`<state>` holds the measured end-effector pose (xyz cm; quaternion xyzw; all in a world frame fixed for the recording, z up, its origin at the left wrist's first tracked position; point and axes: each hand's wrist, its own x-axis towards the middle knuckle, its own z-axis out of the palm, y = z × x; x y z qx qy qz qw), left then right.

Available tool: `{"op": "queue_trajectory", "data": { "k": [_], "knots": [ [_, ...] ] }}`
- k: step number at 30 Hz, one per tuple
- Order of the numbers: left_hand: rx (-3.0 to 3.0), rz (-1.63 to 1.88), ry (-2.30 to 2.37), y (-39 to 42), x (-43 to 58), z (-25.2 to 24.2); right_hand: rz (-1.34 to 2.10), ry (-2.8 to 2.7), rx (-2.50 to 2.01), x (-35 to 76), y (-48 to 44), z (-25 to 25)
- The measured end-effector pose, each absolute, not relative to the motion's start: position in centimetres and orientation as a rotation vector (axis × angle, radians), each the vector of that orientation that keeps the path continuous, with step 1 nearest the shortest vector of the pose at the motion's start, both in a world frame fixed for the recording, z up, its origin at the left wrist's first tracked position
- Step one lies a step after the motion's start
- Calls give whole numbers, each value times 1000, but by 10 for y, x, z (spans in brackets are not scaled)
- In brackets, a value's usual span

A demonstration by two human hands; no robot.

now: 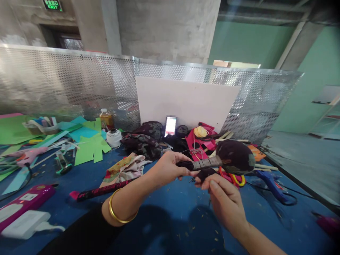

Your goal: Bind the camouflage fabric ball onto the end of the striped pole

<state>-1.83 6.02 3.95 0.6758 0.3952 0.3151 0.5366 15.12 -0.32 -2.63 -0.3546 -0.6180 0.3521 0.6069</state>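
My left hand [172,165] is closed round the dark end of a cloth-covered, mallet-like piece [207,163]. Greyish cord wraps its neck, and a round, stuffed-looking head in dark camouflage-patterned cloth [235,156] sits at its right end. Just below the neck, my right hand [225,198] pinches a small bunch of dark cloth [205,174]. Whether this cloth joins the piece I cannot tell. Fingertips of both hands nearly meet. Left of my left hand lies a stick wrapped in black and pink [103,190], beside a patterned fabric scrap [124,169].
Dark fabric [145,138], pink spotted cloth [199,141] and a yellow yarn ball [200,132] lie behind my hands. A blue glue gun [272,186] rests right. At left are a pink glue gun [28,156], green paper [89,145], white string [114,138] and a magenta power strip [32,202].
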Motion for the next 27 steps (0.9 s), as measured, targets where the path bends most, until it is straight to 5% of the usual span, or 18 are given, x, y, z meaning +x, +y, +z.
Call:
{"op": "queue_trajectory", "data": {
  "k": [4, 11, 19, 27],
  "knots": [
    [1731, 778, 1031, 61, -14, 27, 1127, -1186, -822, 149, -1, -24],
    [1967, 966, 1110, 65, -10, 12, 1041, -1208, -873, 152, -5, -23],
    [2100, 1035, 1238, 51, -5, 16, 1313, -633, -693, 138, 10, -17],
    [2193, 998, 1170, 32, 7, 13, 1193, -909, -907, 145, 15, -22]
  ]
}}
